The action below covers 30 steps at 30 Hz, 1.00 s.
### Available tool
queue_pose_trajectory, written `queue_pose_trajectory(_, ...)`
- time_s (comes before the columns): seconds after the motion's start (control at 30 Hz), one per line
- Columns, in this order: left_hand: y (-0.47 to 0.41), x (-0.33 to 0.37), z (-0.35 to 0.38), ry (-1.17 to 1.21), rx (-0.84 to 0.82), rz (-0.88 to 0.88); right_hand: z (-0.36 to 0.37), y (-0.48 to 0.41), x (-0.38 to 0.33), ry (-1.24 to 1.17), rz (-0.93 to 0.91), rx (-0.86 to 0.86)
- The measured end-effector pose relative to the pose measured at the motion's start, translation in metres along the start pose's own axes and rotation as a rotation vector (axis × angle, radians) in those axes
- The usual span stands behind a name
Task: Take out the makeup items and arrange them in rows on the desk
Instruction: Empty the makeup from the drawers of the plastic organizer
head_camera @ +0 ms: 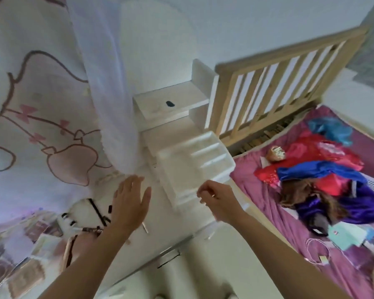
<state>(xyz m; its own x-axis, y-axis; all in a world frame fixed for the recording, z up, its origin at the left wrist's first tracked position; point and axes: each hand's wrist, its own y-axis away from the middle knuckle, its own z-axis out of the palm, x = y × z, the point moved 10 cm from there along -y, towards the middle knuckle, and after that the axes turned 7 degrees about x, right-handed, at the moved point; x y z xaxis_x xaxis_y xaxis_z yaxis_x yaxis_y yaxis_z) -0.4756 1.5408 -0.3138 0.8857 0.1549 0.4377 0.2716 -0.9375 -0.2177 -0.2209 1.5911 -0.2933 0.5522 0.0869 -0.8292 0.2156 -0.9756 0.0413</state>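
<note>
A white tiered organiser (194,160) stands on the white desk (173,229), its compartments looking bare. My left hand (131,203) hovers flat and open above the desk, left of the organiser, fingers spread. My right hand (216,199) is at the organiser's near edge with fingers curled; whether it grips the rim is unclear. Makeup items lie on the desk at the left: thin dark pencils and tubes (99,214), a slim stick (145,227), and several flat palettes (37,231). The picture is blurred.
A sheer white curtain (108,87) hangs over the desk's far left. A small white shelf (171,104) with a dark object sits behind the organiser. To the right are a wooden bed frame (274,83) and a purple bed with clothes (324,175).
</note>
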Motion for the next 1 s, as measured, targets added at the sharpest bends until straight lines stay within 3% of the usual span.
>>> queue_pose_trajectory(0.1, 0.007, 0.070, 0.009, 0.069, 0.064, 0.112, -0.050, 0.007, 0.061, 0.227, 0.085, -0.035)
queue_pose_trajectory(0.23, 0.057, 0.126, 0.057, 0.118, -0.049, 0.172, -0.075, 0.028, 0.139, 0.502, 0.101, -0.194)
queue_pose_trajectory(0.4, 0.115, 0.157, 0.132, -0.047, -0.557, 0.200, -0.070, 0.011, 0.158, 0.651, 0.011, -0.367)
queue_pose_trajectory(0.47, 0.128, 0.152, 0.143, -0.085, -0.664, 0.168, -0.056, 0.007, 0.165, 0.731, -0.019, -0.457)
queue_pose_trajectory(0.67, 0.128, 0.157, 0.150, -0.093, -0.609, 0.130, -0.037, 0.002, 0.188, 0.906, -0.074, -0.529)
queue_pose_trajectory(1.0, 0.127, 0.153, 0.158, -0.125, -0.542, 0.071, -0.033, -0.004, 0.173, 0.896, -0.235, -0.484)
